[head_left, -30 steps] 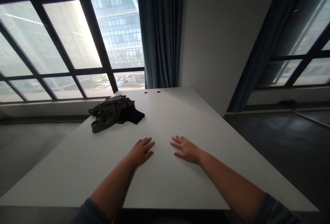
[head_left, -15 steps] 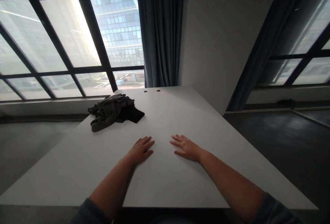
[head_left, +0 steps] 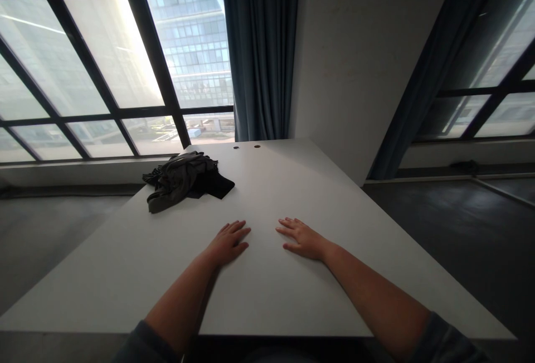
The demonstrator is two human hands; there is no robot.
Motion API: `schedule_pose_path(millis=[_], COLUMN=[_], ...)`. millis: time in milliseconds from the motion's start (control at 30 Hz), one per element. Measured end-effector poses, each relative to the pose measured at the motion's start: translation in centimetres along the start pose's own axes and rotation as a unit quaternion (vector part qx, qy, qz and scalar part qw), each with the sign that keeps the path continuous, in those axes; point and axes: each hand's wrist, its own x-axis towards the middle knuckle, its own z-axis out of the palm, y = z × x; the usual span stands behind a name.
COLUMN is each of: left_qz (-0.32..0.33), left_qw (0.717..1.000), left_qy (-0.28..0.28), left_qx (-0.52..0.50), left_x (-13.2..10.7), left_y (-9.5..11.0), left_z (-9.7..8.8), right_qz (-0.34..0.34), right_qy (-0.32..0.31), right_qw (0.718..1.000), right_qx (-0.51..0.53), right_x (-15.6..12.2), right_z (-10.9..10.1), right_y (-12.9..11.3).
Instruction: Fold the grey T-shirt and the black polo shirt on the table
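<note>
A crumpled bundle of dark cloth (head_left: 178,180) is set on the white surface (head_left: 267,296), beyond the left grip (head_left: 228,244) and to its left, well apart from the fingertips. Grey folds are heaped over most of it, and a black, straight-edged part is laid out at its right, toward the middle of the surface.

The left grip is laid palm down on the surface, with its fingers straight and apart and its thumb set off from them. The right grip (head_left: 304,241) is laid level with it, also palm down with the fingers apart; the 2 are turned toward each other, and a strip of white is left between them. Both forearms are stretched in over the near edge, and behind each grip a dark blue sleeve (head_left: 445,340) is seen.

Straight beyond the 2 grips, 2 small dark round spots (head_left: 257,146) are seen near the far edge. Past that edge a blue curtain (head_left: 264,56) is hung, and to its right a shaded wall (head_left: 355,45) is seen. Far beyond the left grip, a large window (head_left: 94,53) is divided by dark frames. To the right of the right grip, past the surface, grey floor (head_left: 438,229) is seen.
</note>
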Motion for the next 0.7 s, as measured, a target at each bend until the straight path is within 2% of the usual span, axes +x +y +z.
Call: schedule_pose_path(millis=[400, 700], left_qz=[-0.006, 0.003], left_qw=[1.000, 1.000], left_qy=[-0.009, 0.012], left_qx=[-0.002, -0.007], left_x=[-0.07, 0.03], left_y=[0.32, -0.10], left_z=[-0.46, 0.03], right_qz=[0.001, 0.003], right_qy=[0.004, -0.003], right_qw=[1.000, 1.000], right_qx=[0.002, -0.002], right_x=[-0.06, 0.00], right_z=[-0.16, -0.29], right_y=[-0.18, -0.22])
